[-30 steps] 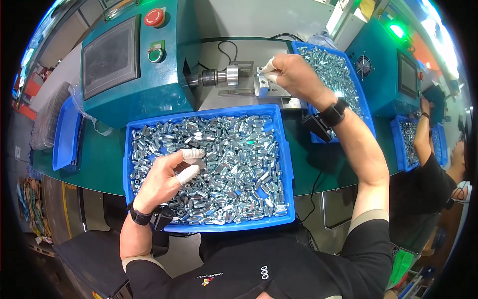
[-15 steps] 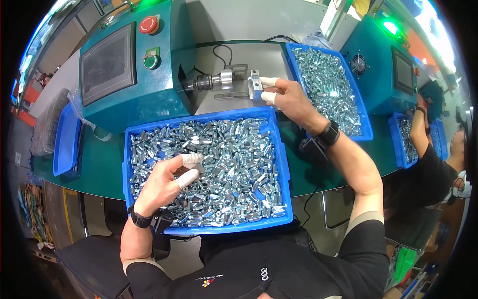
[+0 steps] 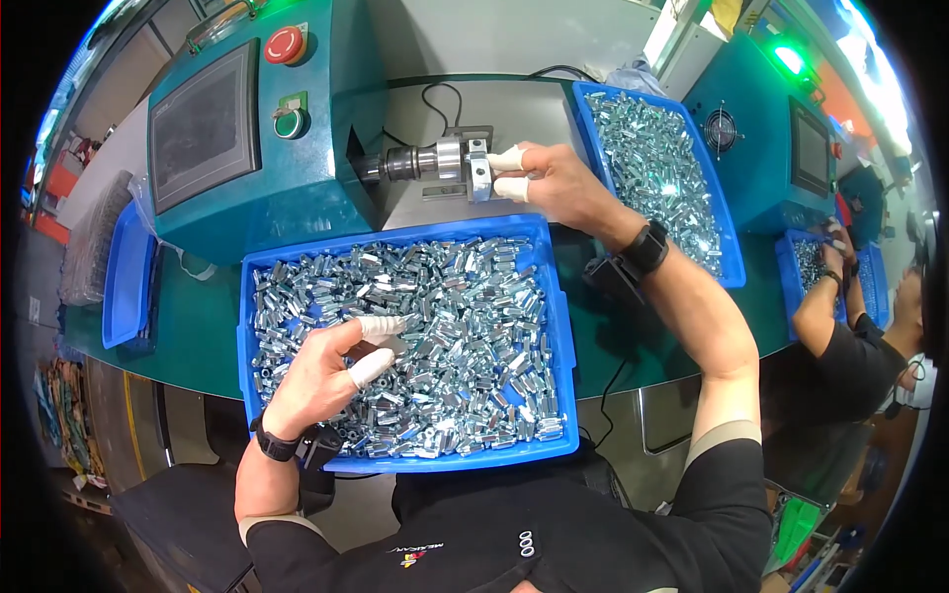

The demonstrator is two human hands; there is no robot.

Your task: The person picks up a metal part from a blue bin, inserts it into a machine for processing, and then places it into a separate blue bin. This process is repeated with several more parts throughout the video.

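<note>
My left hand [image 3: 321, 374] is over a blue tray [image 3: 568, 381] full of shiny hexagonal metal nuts [image 3: 465, 326]. Its thumb and fingers, in white finger cots, are bent but apart, with no part visible between them. Beyond the tray, my right hand [image 3: 571, 188] has its cot-covered thumb and finger on the right side of a silver metal block [image 3: 478, 170]. That block sits against the round chuck [image 3: 451, 160] at the end of a shaft from the green machine [image 3: 297, 168]. Whatever lies between block and chuck is hidden.
The machine carries a dark screen [image 3: 205, 128], a red stop button [image 3: 284, 45] and a green switch [image 3: 289, 123]. Another blue tray [image 3: 733, 247] of metal parts stands right. An unfilled blue tray [image 3: 127, 277] lies left. A co-worker's arm [image 3: 819, 301] is at the far right.
My right hand and the silver block have moved left, closing the gap to the chuck. My left hand stays over the tray, its fingers slightly shifted. The co-worker's arms have moved.
</note>
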